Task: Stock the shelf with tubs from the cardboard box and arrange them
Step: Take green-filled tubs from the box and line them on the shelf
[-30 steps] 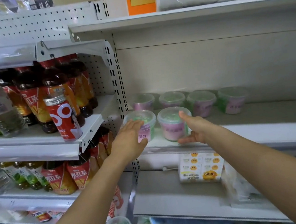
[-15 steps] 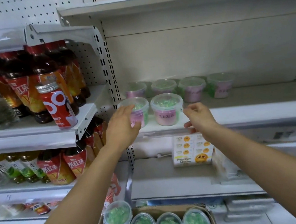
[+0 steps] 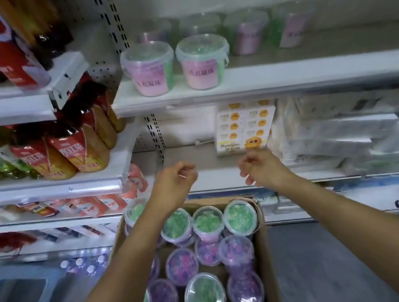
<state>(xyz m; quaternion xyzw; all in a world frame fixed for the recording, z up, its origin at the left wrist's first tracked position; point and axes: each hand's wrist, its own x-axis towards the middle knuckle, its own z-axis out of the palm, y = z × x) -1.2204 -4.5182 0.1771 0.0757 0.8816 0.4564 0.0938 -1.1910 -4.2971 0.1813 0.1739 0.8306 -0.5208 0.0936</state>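
**Two empty hands above a crowded box**

Both hands hold nothing. The left hand (image 3: 175, 181) and right hand (image 3: 260, 169) hang apart with fingers loosely curled. They are over the far rim of the cardboard box (image 3: 269, 266) and well below the shelf (image 3: 283, 74).

Trouble would most likely start in the box. Its tubs are packed tight and stacked in layers. Green-filled tubs (image 3: 209, 221) along the far side ride on top of purple-filled tubs (image 3: 181, 265), and several are tilted. Lifting one carelessly could tip its neighbours. A grip taken only on a thin clear lid might pop it off and spill the contents. The corner tub (image 3: 136, 213) at the box's far left seems to sit high by the rim, so a brush from the left forearm could knock it out.

On the shelf, two front tubs (image 3: 149, 70) stand side by side, just apart, close to the front edge near the left end. A reach past them toward the blurred back row (image 3: 245, 32) along the rear edge could nudge them off.

Each tub is a small clear plastic pail with a snap lid and a pink label. They look light and smooth, and are probably slippery.
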